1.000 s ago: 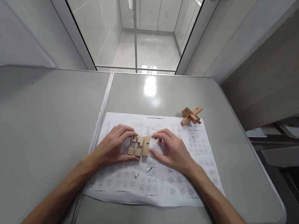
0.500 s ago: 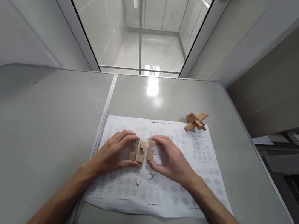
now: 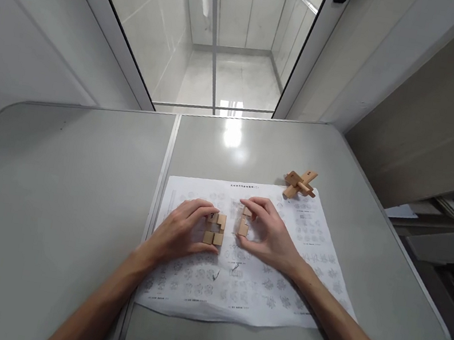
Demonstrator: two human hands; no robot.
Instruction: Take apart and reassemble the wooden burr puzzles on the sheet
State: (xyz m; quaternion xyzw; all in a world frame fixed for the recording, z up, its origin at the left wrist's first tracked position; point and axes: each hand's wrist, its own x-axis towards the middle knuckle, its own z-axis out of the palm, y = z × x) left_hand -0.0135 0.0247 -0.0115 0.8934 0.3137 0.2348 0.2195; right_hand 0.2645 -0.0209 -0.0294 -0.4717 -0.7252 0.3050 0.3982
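My left hand (image 3: pixel 176 228) is closed around two notched wooden puzzle pieces, its fingers at their far end and its thumb at their near end. The left piece (image 3: pixel 208 237) carries a dark number 3 and sits against the right piece (image 3: pixel 218 239), with an opening between their notches. A short distance to the right, my right hand (image 3: pixel 271 232) grips a third notched wooden puzzle piece (image 3: pixel 244 229) end to end between fingers and thumb. Its notch now shows from above. All three pieces are over the printed sheet (image 3: pixel 191 303).
Joined wooden puzzle pieces (image 3: pixel 300 185) form a cross at the sheet's far right corner, one marked with a number. Puzzle diagrams cover the sheet. A metal seam (image 3: pixel 166 154) divides the grey table (image 3: pixel 100 172). Behind it stands a glass door (image 3: pixel 248 40).
My right hand has moved away to the right with its piece, which has turned to show another side. The two pieces in my left hand have closed up against each other.
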